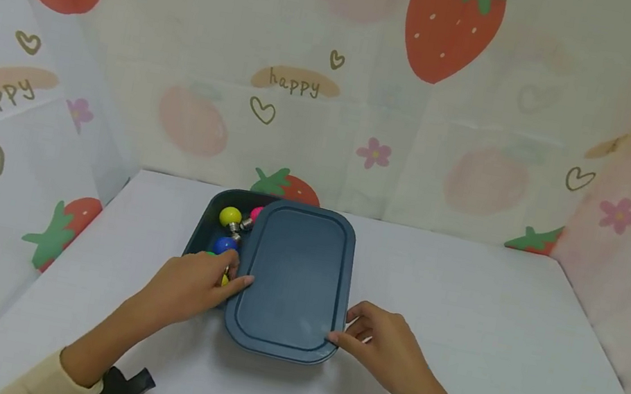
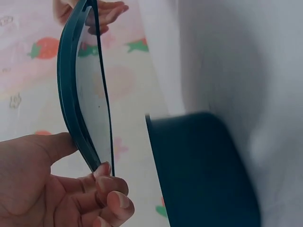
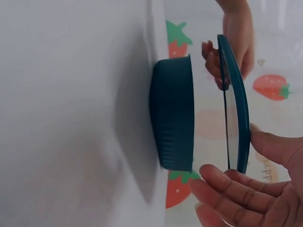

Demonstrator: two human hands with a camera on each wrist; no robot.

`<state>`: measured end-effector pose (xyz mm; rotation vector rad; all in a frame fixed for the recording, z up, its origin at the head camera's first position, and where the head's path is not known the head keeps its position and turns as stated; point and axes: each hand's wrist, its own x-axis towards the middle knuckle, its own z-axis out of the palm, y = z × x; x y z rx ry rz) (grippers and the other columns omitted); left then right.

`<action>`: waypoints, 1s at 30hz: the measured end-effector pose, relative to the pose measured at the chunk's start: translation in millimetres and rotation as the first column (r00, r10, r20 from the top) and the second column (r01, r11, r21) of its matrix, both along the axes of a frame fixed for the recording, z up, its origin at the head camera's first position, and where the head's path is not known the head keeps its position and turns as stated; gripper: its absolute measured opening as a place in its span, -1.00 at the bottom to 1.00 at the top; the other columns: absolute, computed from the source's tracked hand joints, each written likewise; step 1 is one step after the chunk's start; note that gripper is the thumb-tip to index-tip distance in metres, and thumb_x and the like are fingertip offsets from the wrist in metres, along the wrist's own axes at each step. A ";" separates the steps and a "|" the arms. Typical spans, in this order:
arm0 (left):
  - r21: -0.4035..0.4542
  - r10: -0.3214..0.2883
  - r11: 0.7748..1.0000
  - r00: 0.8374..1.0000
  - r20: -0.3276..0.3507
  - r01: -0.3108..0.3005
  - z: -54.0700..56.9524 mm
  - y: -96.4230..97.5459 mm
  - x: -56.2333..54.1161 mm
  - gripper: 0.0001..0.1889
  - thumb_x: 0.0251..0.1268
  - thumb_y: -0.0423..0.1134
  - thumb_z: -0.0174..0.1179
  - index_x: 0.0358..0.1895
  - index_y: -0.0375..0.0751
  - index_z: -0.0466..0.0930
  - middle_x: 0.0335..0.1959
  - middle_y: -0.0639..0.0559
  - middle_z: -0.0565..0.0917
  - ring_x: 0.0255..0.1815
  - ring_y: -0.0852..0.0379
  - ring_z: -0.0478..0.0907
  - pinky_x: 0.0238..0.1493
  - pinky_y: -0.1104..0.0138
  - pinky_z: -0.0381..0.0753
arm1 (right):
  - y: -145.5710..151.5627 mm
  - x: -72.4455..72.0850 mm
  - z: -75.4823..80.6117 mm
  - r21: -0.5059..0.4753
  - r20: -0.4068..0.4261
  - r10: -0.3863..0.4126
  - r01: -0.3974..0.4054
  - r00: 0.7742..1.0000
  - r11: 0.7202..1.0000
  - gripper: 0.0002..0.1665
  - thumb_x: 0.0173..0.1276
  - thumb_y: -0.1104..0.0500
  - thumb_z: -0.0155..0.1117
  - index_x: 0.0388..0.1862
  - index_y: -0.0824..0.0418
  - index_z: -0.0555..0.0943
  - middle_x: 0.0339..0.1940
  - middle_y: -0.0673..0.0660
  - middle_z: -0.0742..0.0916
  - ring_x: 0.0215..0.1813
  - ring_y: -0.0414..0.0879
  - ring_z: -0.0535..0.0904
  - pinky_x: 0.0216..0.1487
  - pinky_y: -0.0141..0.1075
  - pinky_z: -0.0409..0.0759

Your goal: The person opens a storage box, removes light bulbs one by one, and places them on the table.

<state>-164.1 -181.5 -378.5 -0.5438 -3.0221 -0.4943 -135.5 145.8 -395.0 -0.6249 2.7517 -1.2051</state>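
1. Blue lid: hanging level or nearly so above the container, not touching it; both wrist views are showing a gap. Seen from the head, it is covering the right part of the opening and leaving a strip on the left exposed.
2. Left hand: pinching the lid's left edge, thumb on top, fingers beneath.
3. Right hand: pinching the near right edge in the same manner; the hands are standing apart, one at each side.
4. Handling, as judged: both hands should be bearing equal load, since a lopsided pinch would be tipping the panel. Fingertips underneath should be staying out from between lid and rim.
5. Container: standing upright on the bench, below the lid.
6. Contents: a yellow bulb, a blue bulb and a pink bulb are showing; the covered portion is escaping inspection.
7. Surroundings: a strawberry-printed cloth is hanging behind the bench.
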 end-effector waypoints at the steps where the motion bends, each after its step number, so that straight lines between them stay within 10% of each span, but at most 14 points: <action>1: -0.008 -0.001 1.000 1.000 -0.002 0.001 -0.4 3.0 2.1 -0.64 0.46 0.14 0.18 -0.32 -0.08 0.48 -0.73 0.14 0.34 -0.66 0.21 0.33 -0.63 0.35 0.27 | 2.4 2.8 -0.5 0.005 0.006 -0.004 0.004 1.000 1.000 -0.58 0.30 -0.11 0.47 -0.12 0.18 0.64 -0.44 -0.22 0.75 -0.32 -0.30 0.68 -0.25 -0.32 0.62; 30: -0.051 -0.114 0.991 0.975 0.192 0.126 -29.1 54.8 38.9 -0.59 0.37 0.22 0.25 -0.29 -0.08 0.55 -0.76 0.16 0.34 -0.72 0.22 0.33 -0.65 0.41 0.22 | 49.5 54.4 -23.4 0.205 0.135 -0.049 0.021 0.990 0.979 -0.60 0.16 -0.20 0.54 -0.37 0.05 0.61 -0.54 -0.24 0.64 -0.43 -0.37 0.54 -0.40 -0.37 0.50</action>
